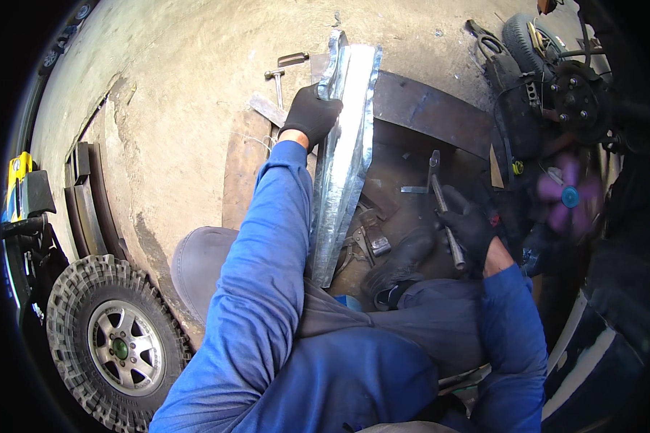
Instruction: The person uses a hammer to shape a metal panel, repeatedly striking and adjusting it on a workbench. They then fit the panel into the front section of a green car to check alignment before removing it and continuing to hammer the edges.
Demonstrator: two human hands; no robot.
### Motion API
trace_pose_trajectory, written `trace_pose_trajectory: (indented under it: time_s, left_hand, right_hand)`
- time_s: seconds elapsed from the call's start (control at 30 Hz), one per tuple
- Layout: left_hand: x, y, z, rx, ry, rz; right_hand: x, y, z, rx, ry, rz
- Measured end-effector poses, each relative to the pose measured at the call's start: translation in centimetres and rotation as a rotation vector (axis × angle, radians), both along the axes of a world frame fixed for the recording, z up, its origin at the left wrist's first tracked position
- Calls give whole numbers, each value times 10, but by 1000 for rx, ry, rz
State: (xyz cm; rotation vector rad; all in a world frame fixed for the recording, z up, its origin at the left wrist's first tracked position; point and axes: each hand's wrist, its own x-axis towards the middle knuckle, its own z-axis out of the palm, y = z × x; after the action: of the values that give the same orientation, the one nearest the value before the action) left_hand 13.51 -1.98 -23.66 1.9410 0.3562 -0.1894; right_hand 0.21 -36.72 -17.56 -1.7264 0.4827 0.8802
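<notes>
Left hand point(312, 115) is closed around the left edge of the bent metal sheet point(350, 144), left of the hammer point(438, 193) gripped by the right hand point(471, 222). A slack hold could let the sheet twist; a misaimed blow could strike the left hand.

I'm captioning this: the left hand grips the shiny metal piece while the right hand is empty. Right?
Not quite: the head view shows the right hand holding a hammer, not empty. The left hand does grip the shiny metal piece.
</notes>
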Motion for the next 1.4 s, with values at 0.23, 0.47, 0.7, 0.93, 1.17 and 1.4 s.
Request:
trace_pose_trajectory:
  time_s: [0.23,0.47,0.7,0.93,1.17,1.4]
  left_hand:
    - [6,-4,-13,40,-139,90]
    - [11,-7,-11,-26,-107,131]
    - [17,-9,-3,-15,-75,29]
    - [22,-3,-2,5,8,-16]
    - [19,-4,-1,-8,-62,-1]
    - [20,-5,1,55,-35,-5]
  right_hand:
    - [-15,36,90,19,-392,-76]
    - [29,54,76,-76,-367,-62]
    - [60,69,32,-101,-744,83]
    - [97,75,-12,-403,-873,330]
    - [125,90,-20,-569,-1043,482]
    - [119,95,-10,-564,-1065,426]
